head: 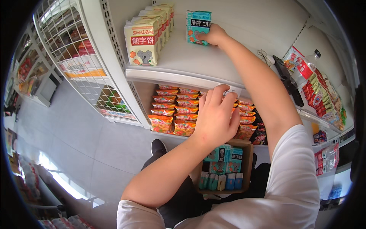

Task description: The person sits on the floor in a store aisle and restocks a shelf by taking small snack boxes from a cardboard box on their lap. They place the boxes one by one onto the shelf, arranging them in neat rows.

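My right hand (214, 35) grips the side of a teal biscuit packet (198, 28), which is upright on the white upper shelf (183, 58). To its left, several cream packets (143, 45) printed with a grey koala are lined up one behind another. Holding nothing, my left hand (216, 114) is lower, in front of the shelf's front edge, with its fingers apart and slightly curled. Below it, partly covered by my wrist, a cardboard box (247, 169) holds several teal packets (218, 167), along with blue ones and a cream one.
Rows of orange snack bags (186, 126) fill the lower shelf. Eyeglasses (265, 58), a dark object (294, 91), a clear bottle (307, 67) and red snack packets (320, 97) occupy the right side. A wire-mesh side panel (74, 43) bounds the left, beside grey floor (94, 143).
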The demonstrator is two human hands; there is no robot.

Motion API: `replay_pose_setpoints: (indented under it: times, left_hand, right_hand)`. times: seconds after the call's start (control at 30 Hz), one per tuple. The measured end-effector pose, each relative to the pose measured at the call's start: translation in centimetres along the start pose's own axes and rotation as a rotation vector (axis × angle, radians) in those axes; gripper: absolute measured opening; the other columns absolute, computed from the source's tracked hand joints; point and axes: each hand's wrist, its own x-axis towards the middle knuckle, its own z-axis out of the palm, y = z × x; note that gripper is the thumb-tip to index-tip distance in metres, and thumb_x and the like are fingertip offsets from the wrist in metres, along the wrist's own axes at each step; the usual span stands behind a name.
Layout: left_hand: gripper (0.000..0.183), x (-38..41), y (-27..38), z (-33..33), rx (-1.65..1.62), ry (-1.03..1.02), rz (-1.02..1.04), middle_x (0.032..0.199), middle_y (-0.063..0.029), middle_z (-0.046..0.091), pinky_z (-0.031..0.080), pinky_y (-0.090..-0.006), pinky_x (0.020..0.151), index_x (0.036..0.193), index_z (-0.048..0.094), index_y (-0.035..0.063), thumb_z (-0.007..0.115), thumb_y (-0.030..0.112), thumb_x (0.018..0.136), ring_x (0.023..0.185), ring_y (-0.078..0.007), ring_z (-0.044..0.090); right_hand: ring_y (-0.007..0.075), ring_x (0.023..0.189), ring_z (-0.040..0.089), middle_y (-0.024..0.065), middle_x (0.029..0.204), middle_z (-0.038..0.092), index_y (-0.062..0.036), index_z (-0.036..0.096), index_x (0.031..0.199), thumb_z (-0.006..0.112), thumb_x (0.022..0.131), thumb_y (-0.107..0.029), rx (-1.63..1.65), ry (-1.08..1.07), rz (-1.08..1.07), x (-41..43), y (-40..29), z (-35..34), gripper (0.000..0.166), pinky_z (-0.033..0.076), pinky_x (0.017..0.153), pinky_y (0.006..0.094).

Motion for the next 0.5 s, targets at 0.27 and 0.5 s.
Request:
replay_pose_setpoints:
  times: [0.27,0.5]
  left_hand:
    - [0.024,-0.1,-0.4,-1.6,-0.041,-0.126,-0.076,0.111,-0.0149,0.061,0.048,-0.0457,0.088,0.106,0.067,0.0032,0.074,0.006,0.083,0.101,-0.0358,0.061]
    - [0.015,-0.2,-0.5,-0.5,-0.031,-0.199,-0.046,0.105,-0.0136,0.058,0.047,-0.0469,0.085,0.095,0.064,0.0029,0.072,0.011,0.085,0.099,-0.0334,0.060]
  right_hand:
    - [0.0328,0.109,0.074,0.0198,0.120,0.075,0.0006,0.072,0.122,0.085,0.080,-0.053,-0.232,-0.042,0.086,6.4,-2.0,2.5,0.069,0.060,0.092,0.0397]
    - [0.0361,0.109,0.074,0.0223,0.121,0.074,-0.0006,0.063,0.134,0.082,0.086,-0.043,-0.264,0.164,0.005,7.0,-2.2,4.4,0.067,0.060,0.091,0.0440]
